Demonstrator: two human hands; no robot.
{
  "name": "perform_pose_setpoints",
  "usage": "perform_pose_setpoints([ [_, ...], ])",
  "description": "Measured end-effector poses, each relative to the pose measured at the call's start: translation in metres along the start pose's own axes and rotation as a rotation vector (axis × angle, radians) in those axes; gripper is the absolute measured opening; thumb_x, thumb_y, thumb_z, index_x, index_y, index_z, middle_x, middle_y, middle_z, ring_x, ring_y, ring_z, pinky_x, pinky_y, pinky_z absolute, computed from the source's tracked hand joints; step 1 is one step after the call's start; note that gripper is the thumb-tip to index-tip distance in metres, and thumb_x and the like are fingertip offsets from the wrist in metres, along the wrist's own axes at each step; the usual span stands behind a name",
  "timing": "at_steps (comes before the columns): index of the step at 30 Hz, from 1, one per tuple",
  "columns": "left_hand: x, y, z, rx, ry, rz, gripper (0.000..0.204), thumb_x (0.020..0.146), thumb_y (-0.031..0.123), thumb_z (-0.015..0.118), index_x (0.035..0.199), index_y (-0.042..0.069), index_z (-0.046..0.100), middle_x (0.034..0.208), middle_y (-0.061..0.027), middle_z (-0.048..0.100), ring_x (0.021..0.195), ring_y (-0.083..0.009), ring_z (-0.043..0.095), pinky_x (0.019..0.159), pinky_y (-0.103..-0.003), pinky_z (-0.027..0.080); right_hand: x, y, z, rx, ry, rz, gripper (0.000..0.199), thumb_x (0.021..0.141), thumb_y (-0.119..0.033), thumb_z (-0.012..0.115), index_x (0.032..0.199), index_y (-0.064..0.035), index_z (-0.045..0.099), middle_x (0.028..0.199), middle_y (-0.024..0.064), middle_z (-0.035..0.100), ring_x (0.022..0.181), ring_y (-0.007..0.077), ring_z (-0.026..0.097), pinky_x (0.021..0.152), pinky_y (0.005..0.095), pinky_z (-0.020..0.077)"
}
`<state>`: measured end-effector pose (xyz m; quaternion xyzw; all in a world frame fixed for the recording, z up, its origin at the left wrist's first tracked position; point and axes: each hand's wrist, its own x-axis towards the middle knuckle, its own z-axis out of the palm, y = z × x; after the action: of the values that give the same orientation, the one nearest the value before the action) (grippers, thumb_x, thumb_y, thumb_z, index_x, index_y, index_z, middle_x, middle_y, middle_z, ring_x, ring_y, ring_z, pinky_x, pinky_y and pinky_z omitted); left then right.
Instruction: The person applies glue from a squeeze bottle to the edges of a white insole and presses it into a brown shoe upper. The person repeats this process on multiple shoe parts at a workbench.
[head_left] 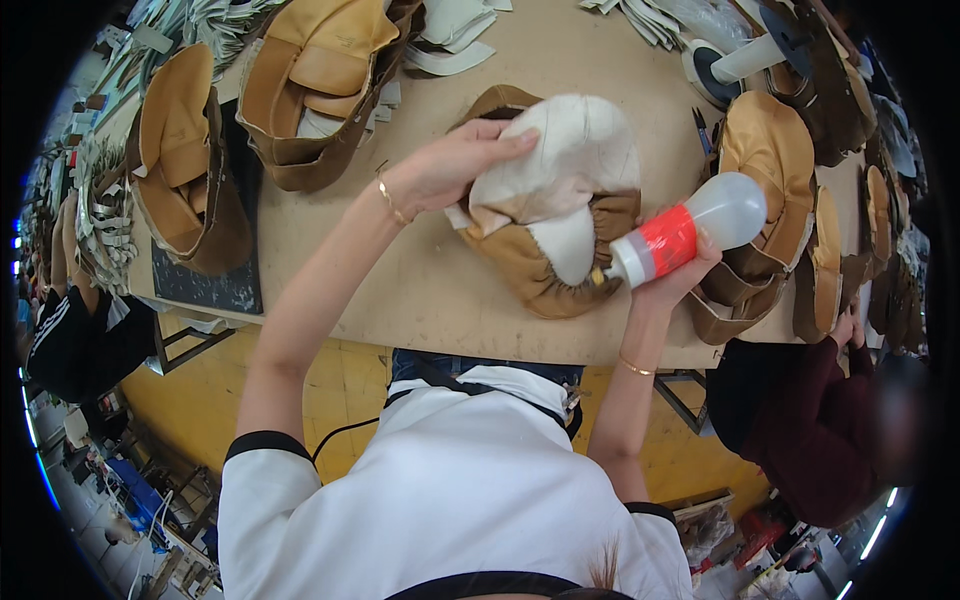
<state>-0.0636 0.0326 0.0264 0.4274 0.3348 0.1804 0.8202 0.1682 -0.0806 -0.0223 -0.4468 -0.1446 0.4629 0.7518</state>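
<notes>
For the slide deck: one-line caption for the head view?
Left hand steadies a tan shoe upper while right hand points a squeeze bottle at its edge.

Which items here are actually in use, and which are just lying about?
In use:
left hand on the tan shoe upper
right hand holding the squeeze bottle

Lying about:
other shoe uppers
white insole pieces
small black snips

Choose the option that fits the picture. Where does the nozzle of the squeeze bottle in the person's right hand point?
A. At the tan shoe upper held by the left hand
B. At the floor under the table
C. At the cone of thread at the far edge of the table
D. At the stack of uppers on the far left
A: the right hand tilts the squeeze bottle so its nozzle meets the gathered edge of the tan shoe upper, which the left hand steadies.
</notes>
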Motion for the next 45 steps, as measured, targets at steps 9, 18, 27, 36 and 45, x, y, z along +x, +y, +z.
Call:
perform_pose_setpoints([
  [9,-0.026,-0.016,-0.002,0.712,0.068,0.027,0.038,0.086,0.033,0.064,0.097,-0.003,0.062,0.071,-0.0028,0.059,0.064,-0.007,0.052,0.061,-0.024,0.044,-0.055,0.023,0.003,-0.019,0.186,0.056,0.05,0.072,-0.039,0.052,0.101,0.0021,0.048,0.075,0.0118,0.053,0.067,0.0232,0.053,0.072,0.0408,0.0459],
  [18,-0.036,-0.015,0.001,0.914,0.143,-0.097,0.041,0.084,0.038,0.065,0.094,-0.002,0.063,0.083,-0.0049,0.061,0.078,-0.0095,0.054,0.07,-0.024,0.045,-0.068,0.013,0.021,0.054,0.217,-0.092,0.044,0.078,-0.038,0.048,0.1,0.0002,0.052,0.09,0.0115,0.059,0.08,0.0214,0.059,0.073,0.0328,0.0499],
  [27,-0.041,-0.014,0.001,0.083,0.185,-0.116,0.057,0.089,0.04,0.057,0.119,-0.006,0.045,0.115,-0.0082,0.053,0.105,-0.0089,0.046,0.085,-0.023,0.04,-0.047,0.026,0.05,-0.558,-0.114,-0.638,0.045,0.07,-0.009,0.074,0.109,0.0019,0.055,0.103,0.011,0.06,0.09,0.0212,0.058,0.086,0.0354,0.0456],
  [36,-0.048,-0.011,0.003,0.24,0.333,-0.264,0.065,0.086,0.048,0.056,0.119,-0.007,0.045,0.115,-0.008,0.048,0.1,-0.0086,0.042,0.079,-0.019,0.037,-0.045,0.029,0.074,-0.526,-0.213,-0.691,0.034,0.072,-0.007,0.071,0.102,0.0035,0.058,0.098,0.01,0.061,0.085,0.0222,0.057,0.082,0.0353,0.0464],
  [45,-0.047,-0.008,0.006,0.089,0.191,-0.163,0.06,0.087,0.045,0.057,0.117,-0.006,0.049,0.121,-0.0102,0.051,0.117,-0.0119,0.037,0.095,-0.027,0.033,-0.049,0.031,0.064,-0.791,-0.336,-0.815,0.032,0.075,-0.006,0.062,0.104,0.0048,0.054,0.1,0.0108,0.059,0.085,0.0201,0.058,0.077,0.0347,0.0502],
])
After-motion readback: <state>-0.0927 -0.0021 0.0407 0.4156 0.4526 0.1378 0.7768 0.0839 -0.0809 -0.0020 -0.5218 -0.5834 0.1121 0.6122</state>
